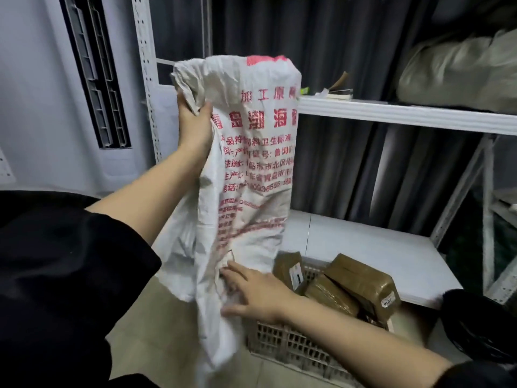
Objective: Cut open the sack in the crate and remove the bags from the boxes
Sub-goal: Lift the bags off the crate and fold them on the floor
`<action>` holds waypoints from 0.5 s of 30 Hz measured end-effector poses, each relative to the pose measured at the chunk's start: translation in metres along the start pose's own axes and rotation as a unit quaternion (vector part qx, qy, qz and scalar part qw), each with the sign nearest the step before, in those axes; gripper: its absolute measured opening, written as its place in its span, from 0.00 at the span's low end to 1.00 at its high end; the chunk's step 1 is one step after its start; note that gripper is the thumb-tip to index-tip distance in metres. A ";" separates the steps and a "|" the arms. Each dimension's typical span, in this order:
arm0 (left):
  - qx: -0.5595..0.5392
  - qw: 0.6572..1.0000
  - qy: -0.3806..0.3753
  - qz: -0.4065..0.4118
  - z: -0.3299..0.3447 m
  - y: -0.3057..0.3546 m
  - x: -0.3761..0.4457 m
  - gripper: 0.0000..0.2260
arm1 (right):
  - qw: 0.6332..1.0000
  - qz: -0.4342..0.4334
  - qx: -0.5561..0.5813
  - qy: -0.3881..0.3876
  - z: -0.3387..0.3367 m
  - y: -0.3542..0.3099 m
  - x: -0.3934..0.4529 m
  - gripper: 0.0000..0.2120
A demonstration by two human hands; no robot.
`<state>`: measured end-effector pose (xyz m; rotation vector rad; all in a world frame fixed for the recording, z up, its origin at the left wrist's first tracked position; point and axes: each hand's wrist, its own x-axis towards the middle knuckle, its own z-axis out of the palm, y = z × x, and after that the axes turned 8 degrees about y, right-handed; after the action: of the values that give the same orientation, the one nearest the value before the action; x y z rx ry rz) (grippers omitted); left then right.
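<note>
A white woven sack [246,152] with red printed text hangs upright in the air, limp and creased. My left hand [194,121] is shut on its bunched upper left corner, holding it high. My right hand [251,289] presses against the sack's lower part with fingers spread, just left of the crate. The pale lattice plastic crate [293,348] sits on the floor below. Several brown tape-wrapped boxes [361,287] with white labels lie in it. What the sack holds is hidden.
White metal shelving [405,113] stands behind, with a low shelf board [363,247] right behind the crate and a grey bundle [461,77] on the upper shelf. Dark curtains hang at the back. A white air conditioner [56,93] stands at left. A black object [475,326] sits at right.
</note>
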<state>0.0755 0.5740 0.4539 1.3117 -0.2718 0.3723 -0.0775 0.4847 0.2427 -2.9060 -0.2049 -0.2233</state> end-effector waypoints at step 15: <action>-0.017 0.974 -0.154 -0.166 -0.051 0.003 0.034 0.12 | 0.853 0.103 0.484 0.166 -0.126 0.084 0.039 0.44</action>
<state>0.1046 0.6281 0.4579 1.3523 -0.3104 -0.1207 -0.0436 0.3791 0.3536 -1.8265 0.0559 -0.4275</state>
